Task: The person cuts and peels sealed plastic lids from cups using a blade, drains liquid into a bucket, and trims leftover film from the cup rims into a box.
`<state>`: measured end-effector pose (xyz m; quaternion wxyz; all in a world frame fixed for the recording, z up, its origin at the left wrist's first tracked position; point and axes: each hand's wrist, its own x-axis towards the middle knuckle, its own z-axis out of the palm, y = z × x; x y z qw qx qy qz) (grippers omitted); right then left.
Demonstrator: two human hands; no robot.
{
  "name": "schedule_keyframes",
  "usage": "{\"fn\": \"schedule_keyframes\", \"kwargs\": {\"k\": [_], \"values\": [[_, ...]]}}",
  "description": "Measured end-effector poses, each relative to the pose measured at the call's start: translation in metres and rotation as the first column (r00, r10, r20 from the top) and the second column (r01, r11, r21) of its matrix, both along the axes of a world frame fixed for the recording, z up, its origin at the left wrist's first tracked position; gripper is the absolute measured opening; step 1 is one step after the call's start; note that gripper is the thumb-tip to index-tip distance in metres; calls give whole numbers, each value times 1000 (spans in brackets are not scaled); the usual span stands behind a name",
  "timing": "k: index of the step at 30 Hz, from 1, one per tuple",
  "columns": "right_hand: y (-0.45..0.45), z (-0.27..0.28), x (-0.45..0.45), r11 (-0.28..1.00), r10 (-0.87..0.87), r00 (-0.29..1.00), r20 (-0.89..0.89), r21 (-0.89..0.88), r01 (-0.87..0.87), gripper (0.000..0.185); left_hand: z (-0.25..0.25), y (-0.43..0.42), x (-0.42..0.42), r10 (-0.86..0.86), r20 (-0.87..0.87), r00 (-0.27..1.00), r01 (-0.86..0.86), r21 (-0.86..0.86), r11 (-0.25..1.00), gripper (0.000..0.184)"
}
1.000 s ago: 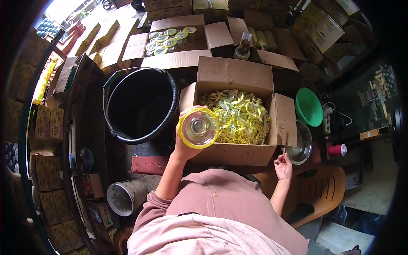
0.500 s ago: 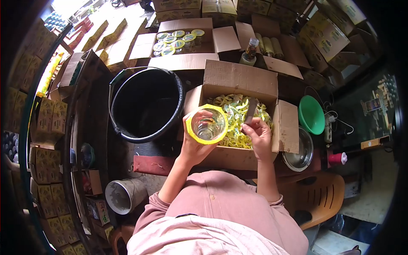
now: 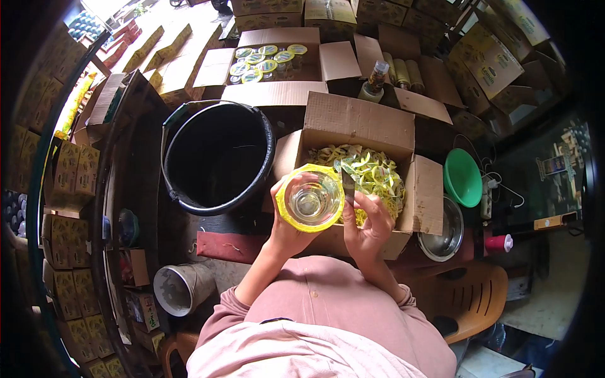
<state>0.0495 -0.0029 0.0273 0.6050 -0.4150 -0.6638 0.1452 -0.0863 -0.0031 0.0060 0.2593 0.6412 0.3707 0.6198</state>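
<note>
My left hand (image 3: 285,238) is wrapped round a clear plastic cup (image 3: 307,200), its mouth facing me and ringed by a yellow rim film (image 3: 285,213). In my right hand (image 3: 368,232), pinched between thumb and fingers, is a dark flat blade (image 3: 348,183) at the right side of that yellow rim. Whether the blade touches the film I cannot tell. Just beyond both hands stands an open cardboard box (image 3: 359,120), with a heap of yellow and clear film scraps (image 3: 378,173) inside.
A black bucket (image 3: 269,148) stands left of the box. Behind is a carton (image 3: 277,90) of yellow-lidded cups, with a bottle (image 3: 377,79) beside it. On the right are a green basin (image 3: 462,176) and a metal bowl (image 3: 455,242). A grey bucket (image 3: 195,286) sits lower left.
My right hand has moved left with the blade, from over the scraps to the cup's rim. The cup has shifted slightly down and right.
</note>
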Motion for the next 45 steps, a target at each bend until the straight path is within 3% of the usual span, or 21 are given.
{"fn": "schedule_keyframes", "kwargs": {"k": [15,18,21,25,29,37,41,45], "values": [[6,8,-4,973,-132,973,189,213,91,30,4,1,-4,38,-90,995,-35,32,999,80],[8,13,-3,974,-127,969,212,211,82,32,-1,1,-3,-19,-28,999,19,2,1000,79],[10,14,1,987,-82,982,171,147,57,31,5,-7,-2,65,-284,957,-63,15,998,74],[9,11,1,998,-51,998,23,27,50,28,1,-5,-1,-107,6,994,106,-135,985,73],[1,7,4,997,-54,997,58,62,51,27,-4,-4,-1,-109,73,991,118,-132,984,75],[-1,8,4,986,-124,979,160,131,103,31,0,-10,0,-127,-28,992,121,-153,981,73],[2,9,7,994,-79,988,135,80,69,32,0,-11,-2,-146,-96,985,131,-150,980,74],[0,8,10,999,-18,998,67,28,16,32,2,-11,-3,-193,12,981,192,-184,964,73]]}}
